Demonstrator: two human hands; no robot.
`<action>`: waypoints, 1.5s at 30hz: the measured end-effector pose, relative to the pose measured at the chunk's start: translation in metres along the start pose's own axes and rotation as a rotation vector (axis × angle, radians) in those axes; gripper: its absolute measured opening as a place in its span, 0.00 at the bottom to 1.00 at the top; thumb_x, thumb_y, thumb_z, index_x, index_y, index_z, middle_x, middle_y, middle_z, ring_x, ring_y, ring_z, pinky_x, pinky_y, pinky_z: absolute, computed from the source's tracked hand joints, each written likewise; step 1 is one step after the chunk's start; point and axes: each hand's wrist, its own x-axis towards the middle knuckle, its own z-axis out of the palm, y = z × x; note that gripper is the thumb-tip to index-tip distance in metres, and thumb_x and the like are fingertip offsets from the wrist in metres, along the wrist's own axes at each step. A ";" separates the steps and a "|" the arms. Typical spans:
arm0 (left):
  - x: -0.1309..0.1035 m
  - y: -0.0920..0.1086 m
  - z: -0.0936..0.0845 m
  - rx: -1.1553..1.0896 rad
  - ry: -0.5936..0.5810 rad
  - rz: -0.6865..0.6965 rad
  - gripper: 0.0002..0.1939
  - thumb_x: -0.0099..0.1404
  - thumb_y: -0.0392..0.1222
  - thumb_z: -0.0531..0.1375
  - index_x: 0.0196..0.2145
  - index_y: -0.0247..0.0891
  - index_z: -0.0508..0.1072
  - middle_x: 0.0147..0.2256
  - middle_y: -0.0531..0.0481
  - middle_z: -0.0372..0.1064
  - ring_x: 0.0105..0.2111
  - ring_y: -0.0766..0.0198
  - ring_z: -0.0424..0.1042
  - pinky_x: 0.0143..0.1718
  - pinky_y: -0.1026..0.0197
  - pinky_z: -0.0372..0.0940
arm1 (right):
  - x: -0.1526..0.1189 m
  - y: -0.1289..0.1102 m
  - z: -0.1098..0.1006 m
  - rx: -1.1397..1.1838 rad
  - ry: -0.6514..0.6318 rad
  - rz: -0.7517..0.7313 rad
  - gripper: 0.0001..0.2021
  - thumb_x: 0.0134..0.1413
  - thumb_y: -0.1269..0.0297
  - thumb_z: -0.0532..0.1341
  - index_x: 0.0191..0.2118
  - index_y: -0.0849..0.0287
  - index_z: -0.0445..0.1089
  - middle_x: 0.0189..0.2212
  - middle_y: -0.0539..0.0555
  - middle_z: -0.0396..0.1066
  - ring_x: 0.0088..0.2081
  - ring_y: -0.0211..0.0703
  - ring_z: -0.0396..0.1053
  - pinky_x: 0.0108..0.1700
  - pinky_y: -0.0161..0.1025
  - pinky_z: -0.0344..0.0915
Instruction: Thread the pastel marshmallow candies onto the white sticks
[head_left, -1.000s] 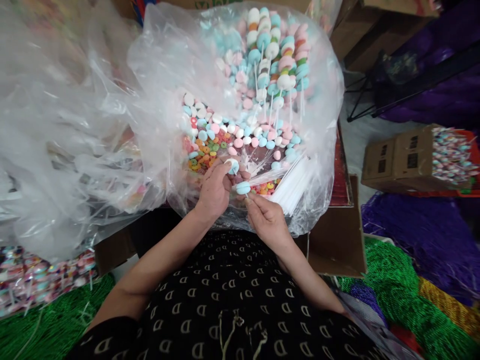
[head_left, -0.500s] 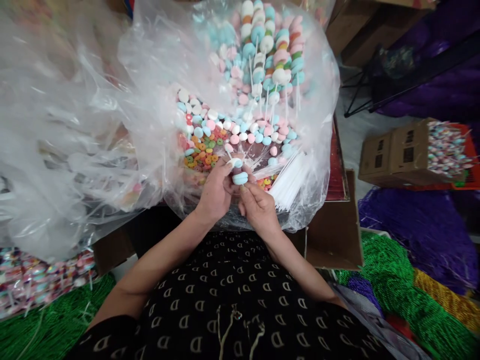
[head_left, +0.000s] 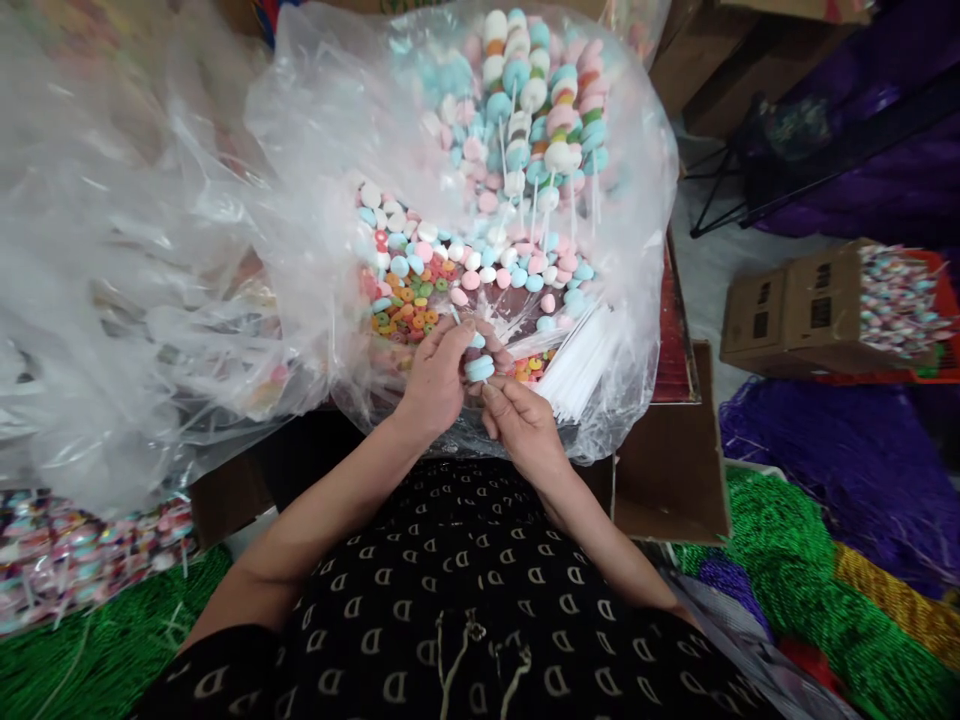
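Observation:
Between my hands is a marshmallow skewer (head_left: 479, 368), a white stick threaded with pale blue pieces. My left hand (head_left: 439, 375) is closed around its upper part, so some of the pieces are hidden. With thumb and fingertips, my right hand (head_left: 519, 415) pinches the stick just below the lowest blue marshmallow. Loose pink, white and blue marshmallows (head_left: 470, 280) lie beyond my hands, and ring-shaped gummies (head_left: 409, 305) in orange, green and red lie to the left. A bundle of white sticks (head_left: 576, 365) rests right of my right hand.
Several filled skewers (head_left: 562, 120) lie at the back on the clear plastic sheet (head_left: 637, 200). More plastic bags (head_left: 172, 200) bulge on the left. An open cardboard box (head_left: 667, 470) stands near right; farther right are a carton (head_left: 795, 305) and green tinsel-like strands (head_left: 795, 540).
My left hand's fingers have moved up over the top of the skewer, covering the white piece there. My right hand has shifted slightly down along the stick.

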 end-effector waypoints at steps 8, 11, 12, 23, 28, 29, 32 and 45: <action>0.000 -0.011 -0.001 -0.010 -0.049 -0.065 0.13 0.67 0.53 0.61 0.32 0.41 0.71 0.30 0.49 0.76 0.35 0.59 0.80 0.23 0.65 0.66 | 0.000 0.003 0.005 0.196 0.007 0.124 0.24 0.63 0.39 0.66 0.30 0.57 0.70 0.17 0.43 0.62 0.18 0.32 0.50 0.21 0.33 0.46; 0.004 -0.006 -0.007 -0.030 -0.051 -0.053 0.13 0.69 0.54 0.60 0.41 0.42 0.75 0.35 0.47 0.79 0.39 0.58 0.80 0.29 0.63 0.70 | 0.007 -0.002 -0.002 0.187 0.014 0.167 0.24 0.59 0.38 0.67 0.36 0.58 0.74 0.16 0.43 0.63 0.17 0.31 0.49 0.18 0.32 0.44; 0.004 -0.004 -0.009 -0.032 -0.064 -0.033 0.13 0.68 0.51 0.61 0.44 0.42 0.76 0.37 0.48 0.80 0.41 0.58 0.80 0.34 0.62 0.72 | 0.008 -0.004 -0.004 0.187 0.009 0.179 0.24 0.59 0.38 0.67 0.37 0.58 0.74 0.16 0.42 0.63 0.16 0.31 0.48 0.18 0.32 0.44; 0.007 0.012 -0.035 0.482 -0.193 0.192 0.18 0.62 0.44 0.71 0.50 0.43 0.82 0.45 0.49 0.82 0.45 0.60 0.79 0.51 0.59 0.72 | 0.001 -0.006 -0.017 0.148 0.003 0.122 0.22 0.64 0.40 0.64 0.38 0.58 0.75 0.14 0.40 0.59 0.16 0.32 0.49 0.20 0.33 0.47; 0.007 0.023 -0.036 0.744 -0.216 0.342 0.11 0.64 0.42 0.67 0.45 0.43 0.85 0.39 0.50 0.83 0.42 0.58 0.79 0.49 0.58 0.72 | 0.000 -0.003 -0.024 0.130 -0.045 0.083 0.23 0.64 0.40 0.64 0.37 0.58 0.75 0.14 0.40 0.57 0.17 0.32 0.49 0.23 0.35 0.49; 0.006 0.022 -0.035 0.779 -0.206 0.371 0.10 0.65 0.41 0.66 0.44 0.43 0.85 0.39 0.49 0.83 0.42 0.58 0.79 0.50 0.58 0.72 | 0.001 -0.002 -0.023 0.133 -0.053 0.083 0.23 0.64 0.39 0.64 0.37 0.58 0.75 0.14 0.40 0.57 0.16 0.32 0.49 0.23 0.35 0.48; 0.003 0.017 -0.030 0.805 -0.194 0.397 0.10 0.65 0.38 0.65 0.43 0.42 0.84 0.39 0.48 0.83 0.43 0.57 0.79 0.53 0.57 0.70 | 0.001 0.002 -0.018 0.163 -0.043 0.090 0.23 0.64 0.39 0.64 0.36 0.58 0.74 0.14 0.40 0.56 0.16 0.32 0.48 0.23 0.35 0.46; 0.042 0.064 -0.067 1.267 -0.043 0.511 0.05 0.66 0.39 0.63 0.36 0.44 0.81 0.37 0.46 0.75 0.45 0.48 0.73 0.54 0.49 0.67 | 0.008 -0.004 -0.035 0.223 0.219 0.079 0.21 0.60 0.40 0.68 0.38 0.55 0.73 0.14 0.39 0.55 0.16 0.33 0.45 0.20 0.36 0.41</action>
